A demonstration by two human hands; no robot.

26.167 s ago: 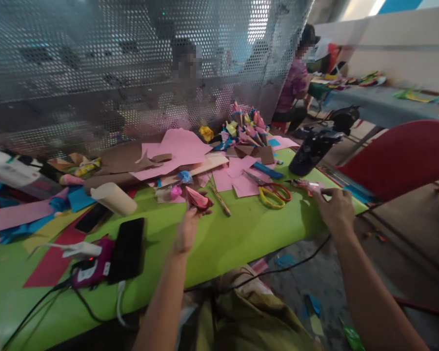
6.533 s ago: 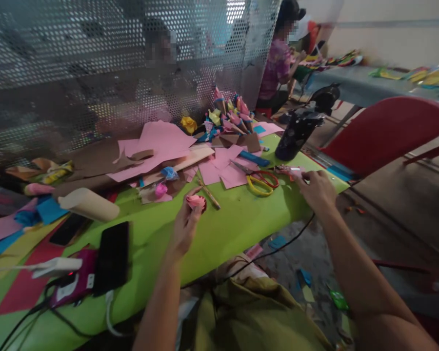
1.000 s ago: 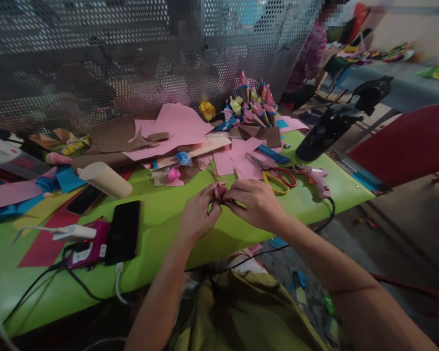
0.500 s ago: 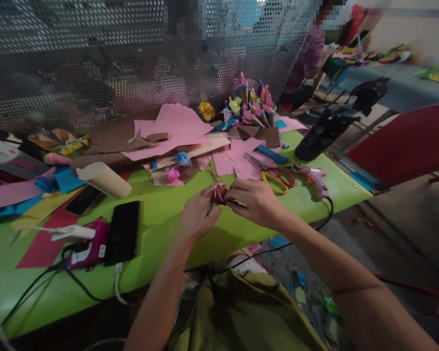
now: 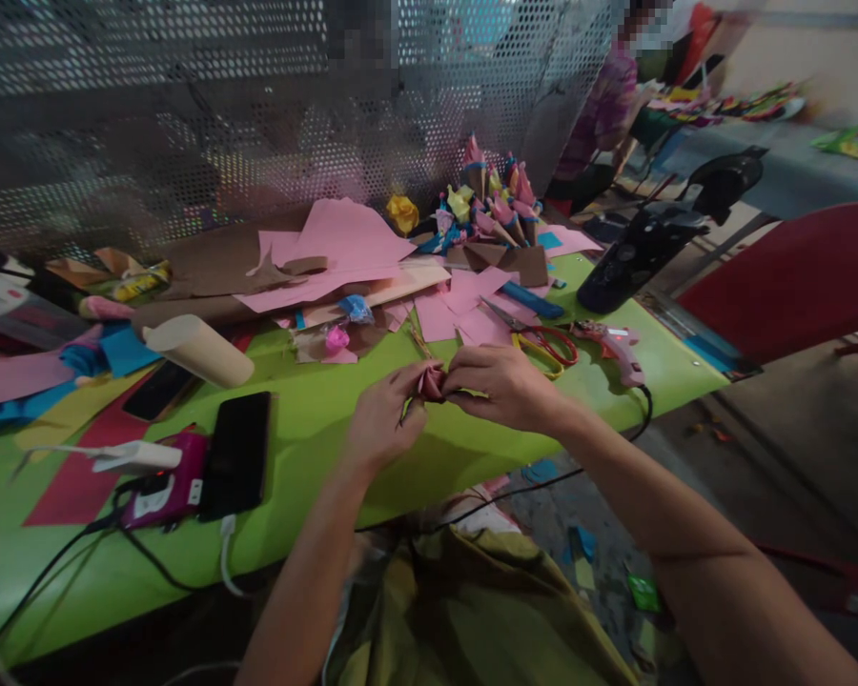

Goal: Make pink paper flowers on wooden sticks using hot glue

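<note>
Between my two hands is a small folded pink paper piece (image 5: 431, 381), pleated at its top. My left hand (image 5: 386, 419) pinches it from the left, fingers curled. From the right, the fingertips of my right hand (image 5: 500, 389) grip its edge; they partly cover it. Just beyond my right hand lie scissors (image 5: 554, 348) with red and yellow handles. A pink glue gun (image 5: 615, 351) rests to their right. Behind my hands are pink paper pieces (image 5: 439, 316) and a small bright pink crumpled paper (image 5: 337, 338).
Finished-looking paper cones (image 5: 500, 205) cluster at the back by a perforated metal panel (image 5: 257, 124). A dark bottle (image 5: 633, 262) stands at the right. On the left are a cardboard tube (image 5: 200, 351), a phone (image 5: 235, 455) and a purple power strip (image 5: 161, 486). A person (image 5: 604, 105) sits beyond.
My fingers have shifted slightly on the folded pink paper, and more of its pleated top shows. The view has moved a little; the other things stay in place.
</note>
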